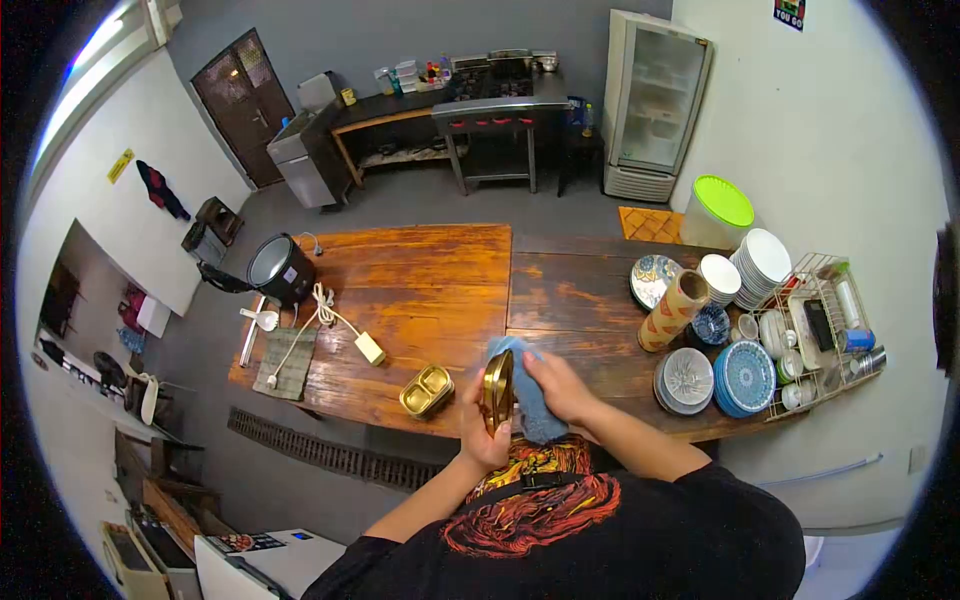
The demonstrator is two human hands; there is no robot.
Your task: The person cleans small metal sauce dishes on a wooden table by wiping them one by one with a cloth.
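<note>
My left hand (pixel 480 428) grips a shiny gold dish (pixel 496 388), tilted up on its edge in front of my chest. A blue cloth (pixel 538 412) is bunched in my right hand (pixel 557 388), close against the dish's right side. Whether the cloth touches the dish all along that side I cannot tell. Left of my hands, a gold dish with divided compartments (pixel 427 391) lies near the front edge of the wooden table (pixel 430 290).
A black pot-like cooker (pixel 280 270), an extension lead (pixel 369 348) and a green cloth (pixel 285 362) are on the left. Stacked blue plates (pixel 746 377), white bowls (pixel 764 258), a patterned cylinder (pixel 674 312) and a wire dish rack (pixel 850 375) crowd the right end.
</note>
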